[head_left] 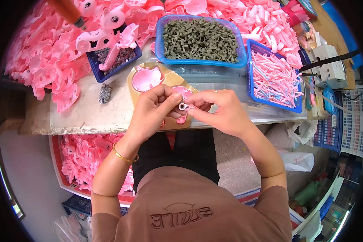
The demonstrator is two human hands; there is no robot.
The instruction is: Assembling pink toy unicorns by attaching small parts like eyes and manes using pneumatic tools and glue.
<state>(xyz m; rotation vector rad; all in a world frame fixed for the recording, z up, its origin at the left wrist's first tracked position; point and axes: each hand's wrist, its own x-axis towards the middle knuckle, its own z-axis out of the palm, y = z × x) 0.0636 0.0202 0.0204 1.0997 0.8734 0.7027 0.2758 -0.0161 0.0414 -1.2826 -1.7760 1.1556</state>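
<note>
Both hands meet over the near edge of a tan fixture (136,95). My left hand (151,111) is closed, thumb and forefinger pinching a small part with a pale ring-shaped end (182,106). My right hand (224,111) is closed too, its thumb and fingertips at the other side of that ring. What lies between the right fingertips is too small to make out. In the fixture sits a pink rounded shell (147,79). A second pink shell (182,92) lies partly hidden behind my fingers.
A blue-rimmed tub (201,63) holds dark green small parts. To its right stands a blue basket (252,80) of pink and pale-blue sticks. Pink shells (48,60) heap up at left. An orange-handled tool (66,11) hangs above a small blue tray (96,71). Grey bits (105,93) lie nearby.
</note>
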